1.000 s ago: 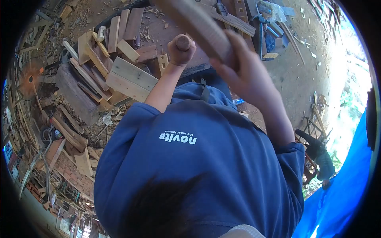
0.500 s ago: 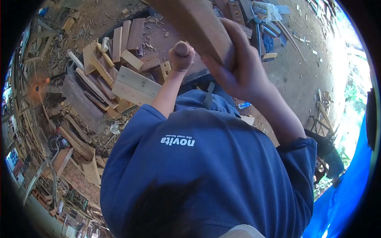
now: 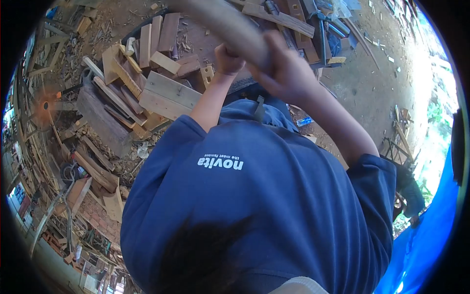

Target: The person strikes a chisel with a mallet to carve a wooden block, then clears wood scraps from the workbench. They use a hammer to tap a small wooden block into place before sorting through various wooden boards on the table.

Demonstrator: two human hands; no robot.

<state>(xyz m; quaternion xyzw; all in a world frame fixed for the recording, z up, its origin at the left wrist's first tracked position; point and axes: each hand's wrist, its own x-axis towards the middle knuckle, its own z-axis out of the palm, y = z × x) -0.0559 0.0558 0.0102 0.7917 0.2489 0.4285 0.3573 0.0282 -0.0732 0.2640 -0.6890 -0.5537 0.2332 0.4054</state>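
Gripping the near end of a motion-blurred wooden piece (image 3: 223, 24), a worker's right hand (image 3: 291, 73) wraps fingers and thumb around its edges as the far end runs out of the top of view. The left hand (image 3: 228, 60) is curled closed just beside it, any contents hidden, with stacked planks (image 3: 169, 93) crowding the left and open ground (image 3: 372, 98) spreading to the right.

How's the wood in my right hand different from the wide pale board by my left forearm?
The timber is gripped by the right hand; the pale board lies on the pile of offcuts. The timber is blurred and runs out of view; the board shows sharply. Both are wooden.
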